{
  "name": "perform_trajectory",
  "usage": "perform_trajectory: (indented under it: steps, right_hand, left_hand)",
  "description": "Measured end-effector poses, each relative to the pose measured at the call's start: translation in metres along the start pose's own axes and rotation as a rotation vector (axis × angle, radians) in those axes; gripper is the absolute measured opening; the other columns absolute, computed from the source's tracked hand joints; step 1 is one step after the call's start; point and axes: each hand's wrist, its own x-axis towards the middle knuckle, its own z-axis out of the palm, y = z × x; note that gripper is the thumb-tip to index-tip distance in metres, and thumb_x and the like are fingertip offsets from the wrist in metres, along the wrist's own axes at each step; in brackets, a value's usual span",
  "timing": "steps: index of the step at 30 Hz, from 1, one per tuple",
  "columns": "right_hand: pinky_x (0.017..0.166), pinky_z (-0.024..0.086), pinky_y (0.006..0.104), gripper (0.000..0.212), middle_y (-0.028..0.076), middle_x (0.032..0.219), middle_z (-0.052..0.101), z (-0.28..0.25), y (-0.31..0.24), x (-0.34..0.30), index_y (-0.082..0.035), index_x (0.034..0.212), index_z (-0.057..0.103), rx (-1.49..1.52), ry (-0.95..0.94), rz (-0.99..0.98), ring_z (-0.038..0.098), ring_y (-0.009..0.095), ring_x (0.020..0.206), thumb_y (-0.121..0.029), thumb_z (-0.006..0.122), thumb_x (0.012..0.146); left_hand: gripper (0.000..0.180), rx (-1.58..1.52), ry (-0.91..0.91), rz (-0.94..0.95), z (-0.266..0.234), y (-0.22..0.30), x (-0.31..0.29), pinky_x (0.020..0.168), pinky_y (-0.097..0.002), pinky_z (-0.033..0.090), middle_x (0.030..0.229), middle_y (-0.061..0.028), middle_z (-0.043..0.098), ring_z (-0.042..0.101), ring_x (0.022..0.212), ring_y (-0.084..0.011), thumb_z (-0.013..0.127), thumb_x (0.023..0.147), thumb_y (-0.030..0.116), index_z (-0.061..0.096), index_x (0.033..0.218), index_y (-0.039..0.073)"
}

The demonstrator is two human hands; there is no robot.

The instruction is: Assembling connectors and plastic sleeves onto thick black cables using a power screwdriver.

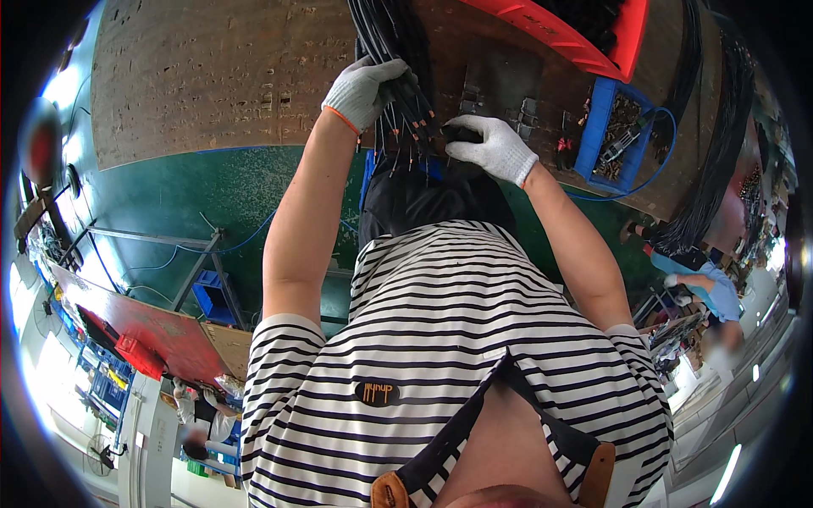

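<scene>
My left hand [364,91], in a white knitted glove with an orange cuff, is closed round a thick bundle of black cables [391,38]. The cable ends, with copper-coloured tips, fan out below this hand over the table's near edge. My right hand [495,151], gloved the same way, is just right of those ends, thumb and fingers curled toward them. Something dark lies between its fingertips; its kind cannot be made out. More black cable lies behind the bundle.
The brown wooden table [212,85] spans the top. On its right are a red bin [584,52] and a blue tray [587,152] of small metal parts beside a blue hose. Long black cables [720,161] hang further right. Co-workers are at far right and lower left.
</scene>
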Motion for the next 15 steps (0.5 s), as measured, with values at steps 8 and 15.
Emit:
perform_trajectory:
  steps: [8,15]
  right_hand:
    - [0.101,0.054,0.0338,0.057,0.019,0.120,0.078,-0.001,-0.005,0.004,0.002,0.135,0.071,0.083,-0.073,0.026,0.075,0.023,0.109,-0.031,0.081,0.089]
    - [0.085,0.057,0.0277,0.040,0.007,0.109,0.079,0.008,-0.014,0.012,0.003,0.127,0.076,0.467,-0.045,0.200,0.071,0.011,0.093,-0.024,0.076,0.096]
  left_hand:
    - [0.019,0.027,0.020,0.007,0.007,0.001,-0.004,0.086,-0.0450,0.066,0.101,-0.0194,0.072,0.076,0.093,-0.0327,0.071,0.097,-0.003,0.063,0.113,-0.009]
    - [0.032,0.164,0.082,-0.064,-0.004,0.004,0.003,0.081,-0.0377,0.065,0.104,-0.0150,0.075,0.076,0.091,-0.0257,0.082,0.091,0.006,0.067,0.117,-0.004]
